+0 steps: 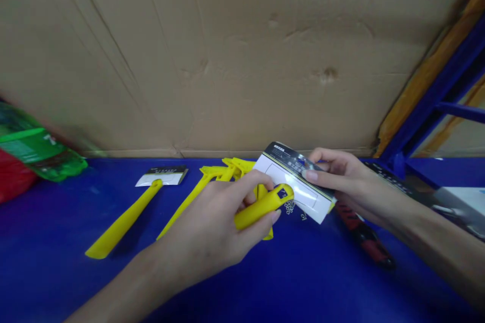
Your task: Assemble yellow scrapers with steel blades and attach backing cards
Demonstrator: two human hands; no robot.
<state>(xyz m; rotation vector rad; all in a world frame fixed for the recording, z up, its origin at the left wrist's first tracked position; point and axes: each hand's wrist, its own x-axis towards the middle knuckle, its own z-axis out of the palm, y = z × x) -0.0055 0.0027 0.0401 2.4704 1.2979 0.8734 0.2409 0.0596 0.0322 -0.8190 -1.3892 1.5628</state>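
My left hand (212,217) is wrapped round a yellow plastic handle (261,208) with a hole through its near end. Behind it, my right hand (337,174) pinches a black-and-white printed packaging card (290,179) between thumb and fingers. The card is tilted and overlaps the handle's end; whether they are joined I cannot tell. Small metal links (289,208) show just below the card. Several more yellow pieces (227,166) lie in a heap behind my left hand. Off to the left, another yellow handle (121,222) lies with its end on a similar card (162,175).
A blue tabletop (295,282) meets an upright cardboard sheet (227,60) at the back. A green bottle (41,146) lies at the far left. Under my right forearm is a red-and-black tool handle (366,237). A blue metal frame (428,96) stands at the right, near a white box (460,202).
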